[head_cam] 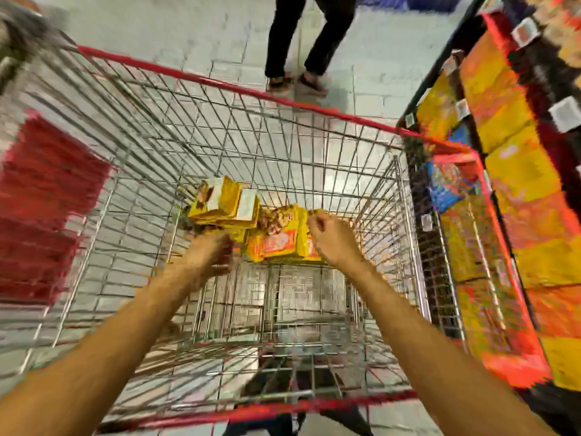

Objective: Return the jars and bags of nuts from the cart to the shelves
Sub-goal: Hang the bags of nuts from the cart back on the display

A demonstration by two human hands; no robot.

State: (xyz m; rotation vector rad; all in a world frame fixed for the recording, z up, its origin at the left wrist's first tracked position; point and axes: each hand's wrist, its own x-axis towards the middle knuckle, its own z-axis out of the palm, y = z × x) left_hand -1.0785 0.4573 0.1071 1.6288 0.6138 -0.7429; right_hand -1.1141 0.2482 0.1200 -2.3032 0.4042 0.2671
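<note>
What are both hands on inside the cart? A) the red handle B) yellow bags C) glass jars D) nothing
B: the left hand grips a stack of yellow bags and the right hand pinches the top of another yellow bag, both inside the cart.

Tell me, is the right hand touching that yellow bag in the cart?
Touching. The head view shows the right hand pinching the yellow bag by its top edge.

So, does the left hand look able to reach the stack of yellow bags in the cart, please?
Probably yes: the left hand is inside the open-topped cart, right beside the stack of yellow bags, with nothing between them; blur hides whether it touches.
</note>
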